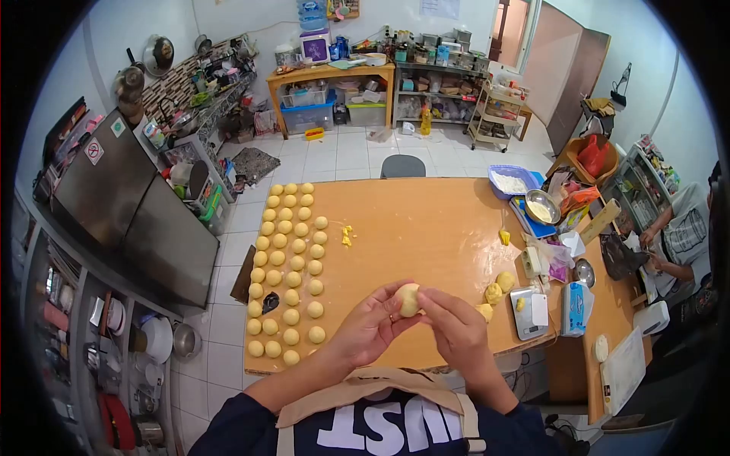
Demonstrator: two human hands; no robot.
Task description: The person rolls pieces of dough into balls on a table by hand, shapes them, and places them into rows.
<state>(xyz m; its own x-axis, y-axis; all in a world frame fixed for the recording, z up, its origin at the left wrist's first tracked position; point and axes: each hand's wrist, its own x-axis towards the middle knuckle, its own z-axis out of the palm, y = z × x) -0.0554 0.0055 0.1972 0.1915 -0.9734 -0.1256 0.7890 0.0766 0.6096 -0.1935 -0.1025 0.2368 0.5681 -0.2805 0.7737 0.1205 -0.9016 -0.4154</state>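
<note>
Both hands meet over the near edge of the wooden table, around one pale yellow dough ball. My left hand cups it from the left with fingers curled. From the other side, my right hand pinches it with thumb and fingers. Rows of round dough balls cover the table's left side. Rougher dough lumps lie right of my right hand, beside a kitchen scale with a small yellow piece on it. Yellow scraps sit right of the rows.
At the table's far right are a purple basin of white powder and a metal bowl. A blue tissue pack stands right of the scale. Another person works at the far right. A grey stool stands behind the table.
</note>
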